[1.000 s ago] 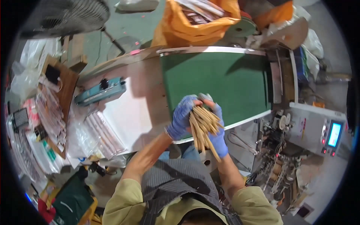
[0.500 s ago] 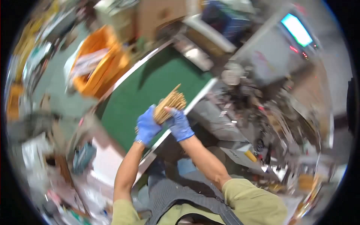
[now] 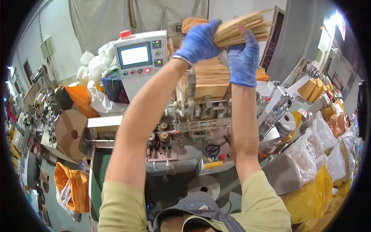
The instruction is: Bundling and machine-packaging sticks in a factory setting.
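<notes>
A bundle of thin, pale wooden sticks [image 3: 235, 31] is raised high over the machine, lying nearly level with its loose ends to the right. My left hand [image 3: 200, 41], in a blue glove, is closed round the bundle's left end. My right hand [image 3: 244, 63], gloved the same way, grips it from below nearer the right end, its thumb against the sticks. Beneath the hands, a stack of similar wooden sticks [image 3: 210, 79] fills the machine's hopper. Part of that stack is hidden behind my left hand and forearm.
A control box [image 3: 141, 58] with a lit screen and a red button stands left of the hopper. Dark-handled scissors [image 3: 217, 149] lie on the machine bed. A big brown reel [image 3: 71, 133] and an orange sack [image 3: 71, 187] are at left. Plastic bags [image 3: 307, 150] crowd the right side.
My view has swung from the green surface to the machine. Both hands have lifted the bundle of sticks from low over that surface to high above the hopper, keeping hold of it.
</notes>
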{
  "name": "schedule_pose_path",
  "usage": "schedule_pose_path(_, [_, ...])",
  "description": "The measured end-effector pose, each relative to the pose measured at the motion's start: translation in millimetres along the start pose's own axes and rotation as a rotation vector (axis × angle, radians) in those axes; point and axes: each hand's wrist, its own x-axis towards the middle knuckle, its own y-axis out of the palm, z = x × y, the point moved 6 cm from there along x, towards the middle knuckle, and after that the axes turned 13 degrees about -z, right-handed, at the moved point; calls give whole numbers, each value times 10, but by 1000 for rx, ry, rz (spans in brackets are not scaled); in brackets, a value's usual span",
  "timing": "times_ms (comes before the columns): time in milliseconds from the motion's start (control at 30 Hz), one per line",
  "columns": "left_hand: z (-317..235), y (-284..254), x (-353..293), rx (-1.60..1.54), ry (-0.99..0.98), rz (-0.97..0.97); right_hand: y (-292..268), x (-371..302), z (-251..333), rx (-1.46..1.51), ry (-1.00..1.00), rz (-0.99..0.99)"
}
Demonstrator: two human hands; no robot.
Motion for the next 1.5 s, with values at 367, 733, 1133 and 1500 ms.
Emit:
schedule_pose_path(367, [1321,1515,-992,27,-338,778,-2069,974,-748,-661,-78,-614])
schedule_pose_path(733, [1379,1600,-1071,89,-423,921,-2179,1159,-919,-2216,73,3])
schedule_pose_path(1133, [1239,1593,-1085,-33,-471,1094,-2098,1205,-808,-2053,33,412])
schedule_pose_path(1500, [1565,1353,-1166,-33,-524,1039,-1936,977,-818,-1923,213,431])
